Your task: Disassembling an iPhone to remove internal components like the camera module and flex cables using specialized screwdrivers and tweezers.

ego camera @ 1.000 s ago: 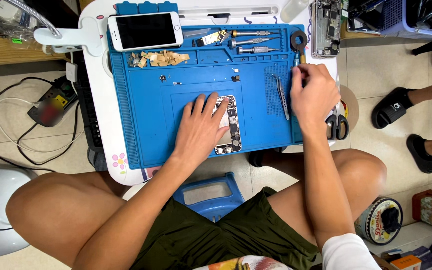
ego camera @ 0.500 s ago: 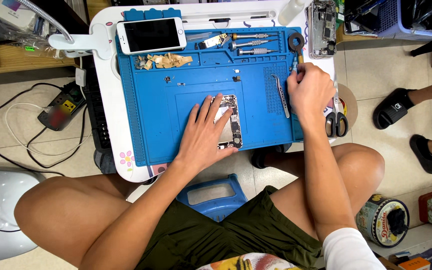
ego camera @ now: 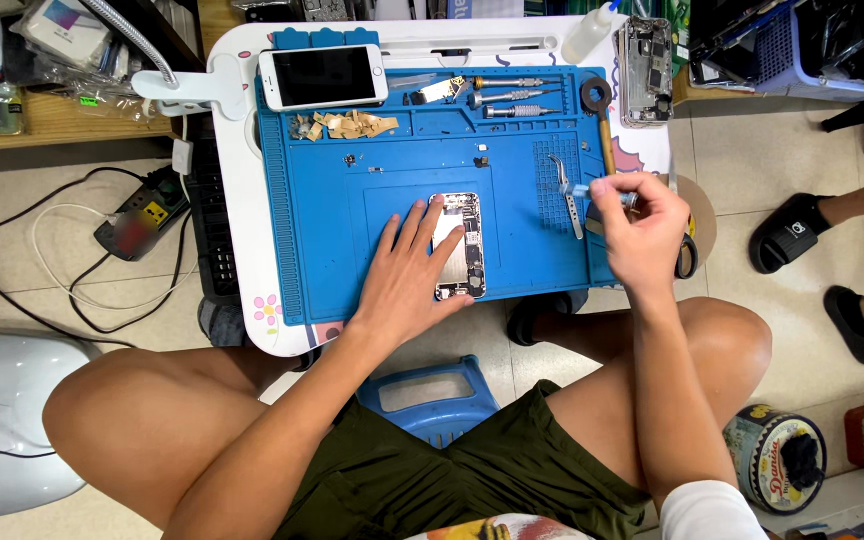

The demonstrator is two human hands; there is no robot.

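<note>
The left hand (ego camera: 407,285) is lying flat, fingers spread, on an opened phone (ego camera: 459,246) at the blue rubbery mat's (ego camera: 332,240) centre; at three o'clock, the right hand's (ego camera: 642,235) grip is pinching a slim metal screwdriver (ego camera: 602,193).

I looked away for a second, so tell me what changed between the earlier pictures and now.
The right hand lifted off the right edge of the blue mat and now holds a small screwdriver in its fingertips. The left hand stayed flat on the opened phone. The tweezers and white phone lie where they were.
</note>
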